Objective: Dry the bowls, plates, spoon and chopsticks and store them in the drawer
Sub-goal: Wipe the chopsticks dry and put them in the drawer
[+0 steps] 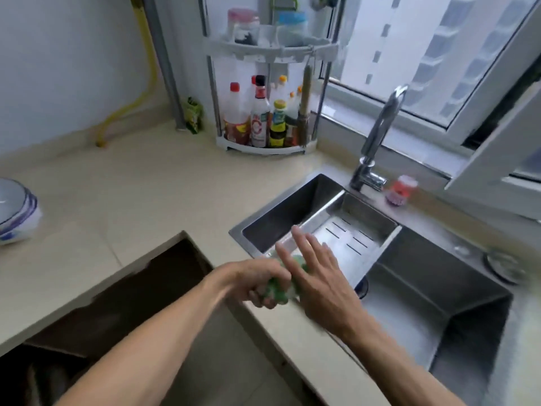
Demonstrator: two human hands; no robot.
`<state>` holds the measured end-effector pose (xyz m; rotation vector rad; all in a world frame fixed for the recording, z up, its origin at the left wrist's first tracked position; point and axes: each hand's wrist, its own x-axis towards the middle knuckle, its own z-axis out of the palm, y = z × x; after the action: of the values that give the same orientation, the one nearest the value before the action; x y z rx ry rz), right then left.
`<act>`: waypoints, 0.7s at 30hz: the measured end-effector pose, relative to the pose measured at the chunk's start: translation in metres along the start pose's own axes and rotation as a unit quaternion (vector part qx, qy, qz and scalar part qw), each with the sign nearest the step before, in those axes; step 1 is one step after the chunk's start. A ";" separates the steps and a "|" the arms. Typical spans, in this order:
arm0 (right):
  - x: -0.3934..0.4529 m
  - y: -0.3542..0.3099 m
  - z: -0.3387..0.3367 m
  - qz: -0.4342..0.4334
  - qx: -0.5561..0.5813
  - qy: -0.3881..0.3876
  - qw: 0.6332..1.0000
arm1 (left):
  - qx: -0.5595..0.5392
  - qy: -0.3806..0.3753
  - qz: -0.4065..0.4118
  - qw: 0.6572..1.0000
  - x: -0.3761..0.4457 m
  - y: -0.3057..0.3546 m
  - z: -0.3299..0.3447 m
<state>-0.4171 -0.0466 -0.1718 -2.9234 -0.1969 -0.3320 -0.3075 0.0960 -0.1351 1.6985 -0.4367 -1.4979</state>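
My left hand (257,284) grips a bunched green and white cloth (278,291) over the counter edge by the sink. My right hand (316,276) lies flat with straight fingers against the cloth's right side, partly covering it. What the cloth wraps, if anything, is hidden. A stack of white bowls with blue patterns (16,210) stands on the counter at the far left. A steel drain tray (348,238) sits in the sink just beyond my hands and looks bare. No spoon or chopsticks show.
The steel sink (439,294) fills the right, with a faucet (377,142) behind it and a red-capped item (399,190) beside. A corner rack of bottles (263,112) stands at the back. A dark cutout (123,288) opens in the beige counter (146,194).
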 end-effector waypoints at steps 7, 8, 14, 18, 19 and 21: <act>0.009 0.072 -0.036 0.144 -0.081 -0.177 0.970 | 0.494 0.170 0.066 0.850 0.078 0.058 0.059; 0.006 0.080 -0.038 0.195 -0.043 -0.202 0.959 | 0.551 0.209 0.085 0.804 0.087 0.061 0.065; -0.031 0.134 -0.046 0.402 0.330 -0.252 0.816 | 0.650 0.230 0.355 0.631 0.140 0.059 0.099; -0.055 0.151 -0.051 0.457 0.410 -0.192 0.765 | 0.617 0.232 0.374 0.653 0.163 0.056 0.116; -0.062 0.157 -0.049 0.487 0.436 -0.152 0.741 | 0.604 0.245 0.336 0.680 0.166 0.060 0.119; -0.075 0.165 -0.045 0.517 0.479 -0.049 0.707 | 0.544 0.253 0.216 0.770 0.174 0.067 0.116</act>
<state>-0.4739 -0.2247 -0.1748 -1.6057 0.9409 0.1170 -0.3587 -0.1089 -0.1951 2.4926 -1.4597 -0.3068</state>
